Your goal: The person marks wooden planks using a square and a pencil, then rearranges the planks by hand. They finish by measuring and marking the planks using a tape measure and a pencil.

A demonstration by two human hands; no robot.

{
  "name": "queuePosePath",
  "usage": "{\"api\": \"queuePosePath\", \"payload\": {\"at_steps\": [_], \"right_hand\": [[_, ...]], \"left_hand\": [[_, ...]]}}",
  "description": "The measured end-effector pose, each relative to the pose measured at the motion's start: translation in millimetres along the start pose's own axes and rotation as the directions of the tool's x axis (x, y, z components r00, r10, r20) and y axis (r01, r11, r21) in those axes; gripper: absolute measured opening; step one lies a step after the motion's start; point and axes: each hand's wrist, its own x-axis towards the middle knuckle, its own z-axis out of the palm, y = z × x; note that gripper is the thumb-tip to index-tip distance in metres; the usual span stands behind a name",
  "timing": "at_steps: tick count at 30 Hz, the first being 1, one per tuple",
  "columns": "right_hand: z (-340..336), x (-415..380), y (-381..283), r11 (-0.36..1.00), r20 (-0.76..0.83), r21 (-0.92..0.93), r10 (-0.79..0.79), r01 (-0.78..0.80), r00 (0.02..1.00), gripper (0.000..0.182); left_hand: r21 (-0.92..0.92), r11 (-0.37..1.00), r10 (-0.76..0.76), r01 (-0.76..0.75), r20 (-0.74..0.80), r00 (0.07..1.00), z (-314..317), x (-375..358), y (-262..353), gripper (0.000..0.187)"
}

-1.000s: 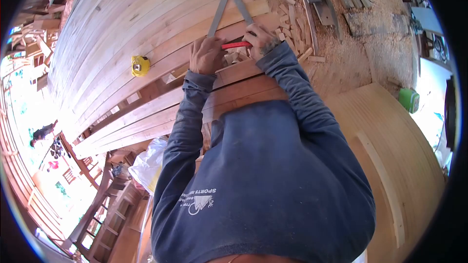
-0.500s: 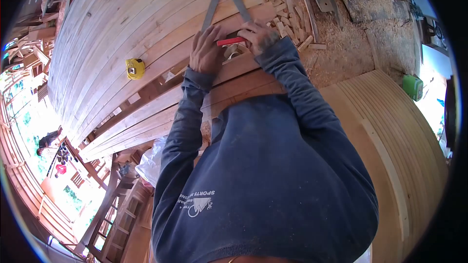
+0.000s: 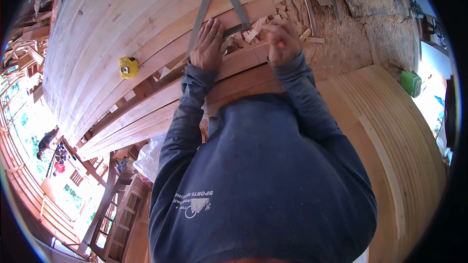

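My left hand (image 3: pixel 208 46) lies flat with its fingers stretched out over the lower end of a grey metal triangle square (image 3: pixel 237 4), pressing on it and on the boards (image 3: pixel 161 34) beneath. To the right, my right hand (image 3: pixel 282 41) is raised a little off the square's other corner. Its fingers are closed around a red pencil (image 3: pixel 281 44), seen nearly end-on, with most of it hidden by the hand and blur. Below both hands runs a plank (image 3: pixel 243 62) with thin lines across it.
A yellow tape measure (image 3: pixel 128 67) rests on the boards at left. Offcuts (image 3: pixel 292 7) and sawdust (image 3: pixel 341 44) lie beyond my right hand. Grooved panels (image 3: pixel 385 131) are at right, with a green container (image 3: pixel 410 84) past them. A person (image 3: pixel 47 142) is far left.
My right hand has moved right, away from my left hand, carrying the red pencil that lay between both hands. My left hand has flattened onto the square.
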Motion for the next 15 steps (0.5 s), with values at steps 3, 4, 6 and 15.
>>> {"api": "queuePosePath", "payload": {"at_steps": [3,4,6,15], "right_hand": [[-3.5,-7.2,14.8,0.987,-0.102,0.124,0.115,-0.102,0.988,0.063],[-6.9,-9.4,22.3,0.978,-0.084,0.14,0.166,-0.153,0.983,0.073],[-6.7,-8.4,31.0,0.962,-0.126,0.208,0.203,-0.175,0.971,0.065],[-1.6,-8.1,34.6,0.825,0.046,0.309,0.485,-0.474,0.874,0.082]], "left_hand": [[-0.003,1.0,-0.008,0.008,0.017,1.0,-1.6,-0.9,-0.3,0.048],[-0.007,1.0,0.003,-0.003,0.02,1.0,-0.4,-1.3,-2.7,0.047],[-0.011,1.0,0.008,-0.008,0.021,1.0,1.9,-3.0,-4.4,0.046],[-0.044,0.999,-0.012,0.012,-0.01,1.0,7.7,-4.5,-4.3,0.041]]}}
